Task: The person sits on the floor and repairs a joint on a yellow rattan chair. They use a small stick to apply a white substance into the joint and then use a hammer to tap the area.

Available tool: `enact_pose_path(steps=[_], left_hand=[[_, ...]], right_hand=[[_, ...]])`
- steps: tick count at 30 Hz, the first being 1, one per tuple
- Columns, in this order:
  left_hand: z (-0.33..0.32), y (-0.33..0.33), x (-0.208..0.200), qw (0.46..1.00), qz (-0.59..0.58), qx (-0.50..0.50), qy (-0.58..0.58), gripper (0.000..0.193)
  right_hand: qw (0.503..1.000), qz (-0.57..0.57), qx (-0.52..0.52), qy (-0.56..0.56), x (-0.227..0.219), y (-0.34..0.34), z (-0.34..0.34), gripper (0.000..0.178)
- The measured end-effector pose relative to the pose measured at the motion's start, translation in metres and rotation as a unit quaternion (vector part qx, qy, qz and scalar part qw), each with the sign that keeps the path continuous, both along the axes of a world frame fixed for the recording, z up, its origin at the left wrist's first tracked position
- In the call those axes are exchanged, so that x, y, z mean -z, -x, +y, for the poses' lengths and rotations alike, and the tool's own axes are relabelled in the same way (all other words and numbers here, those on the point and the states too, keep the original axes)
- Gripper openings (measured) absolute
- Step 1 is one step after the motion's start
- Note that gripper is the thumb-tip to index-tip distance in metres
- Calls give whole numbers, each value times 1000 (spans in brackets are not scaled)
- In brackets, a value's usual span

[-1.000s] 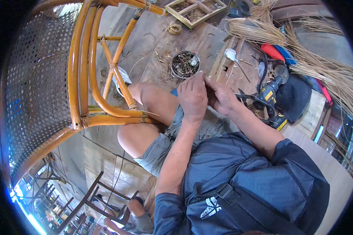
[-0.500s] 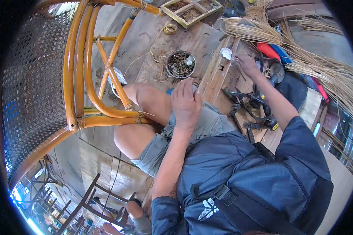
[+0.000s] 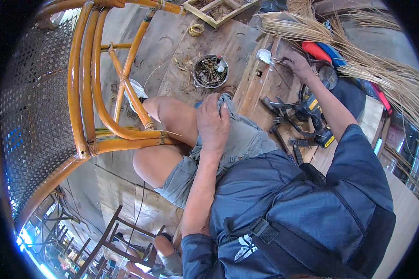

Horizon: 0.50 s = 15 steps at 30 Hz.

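My left hand (image 3: 213, 124) rests on the leg of my grey shorts (image 3: 246, 139), fingers stretched out and holding nothing. Off to the right, my right hand (image 3: 297, 64) reaches over the floor with its fingers drawn together. Its fingertips are beside a small container of white paste (image 3: 264, 56), which stands on a wooden plank (image 3: 254, 88). Something slim seems to be between the fingers, too small to make out. At my left stands a chair with a glossy cane frame (image 3: 99, 79) and a woven mesh panel (image 3: 39, 93); its lower rail lies by my knees.
A metal bowl of screws (image 3: 210, 71) sits beyond my knees. Cordless power tools (image 3: 312, 114) lie right of the plank. Bundles of cane strips (image 3: 381, 79), a yellow coil (image 3: 196, 30) and a wooden frame (image 3: 214, 21) lie farther off. Another person's knee (image 3: 164, 244) shows at lower left.
The whole view has shifted slightly, so things sit a little left and higher. My right hand stays by the white paste; my left hand still rests on my leg.
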<state>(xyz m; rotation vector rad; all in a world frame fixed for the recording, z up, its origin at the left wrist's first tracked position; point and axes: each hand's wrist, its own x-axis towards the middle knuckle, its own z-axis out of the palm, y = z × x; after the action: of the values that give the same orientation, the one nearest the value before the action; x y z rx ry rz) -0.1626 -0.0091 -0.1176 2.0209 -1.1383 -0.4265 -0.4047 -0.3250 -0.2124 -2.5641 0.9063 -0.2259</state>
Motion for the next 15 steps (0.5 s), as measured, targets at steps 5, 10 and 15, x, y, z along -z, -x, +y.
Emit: enact_pose_path(steps=[5, 10, 15], left_hand=[[-1, 1, -1, 1000, 16, -4, -11, 34], [-1, -3, -3, 997, 62, -33, 1, 32], [-1, -3, -3, 997, 66, -27, -10, 31]], right_hand=[[993, -14, 113, 0, -13, 9, -12, 23], [981, -21, 179, 67, -45, 33, -30, 24], [982, 72, 165, 64, -31, 48, -27, 22]])
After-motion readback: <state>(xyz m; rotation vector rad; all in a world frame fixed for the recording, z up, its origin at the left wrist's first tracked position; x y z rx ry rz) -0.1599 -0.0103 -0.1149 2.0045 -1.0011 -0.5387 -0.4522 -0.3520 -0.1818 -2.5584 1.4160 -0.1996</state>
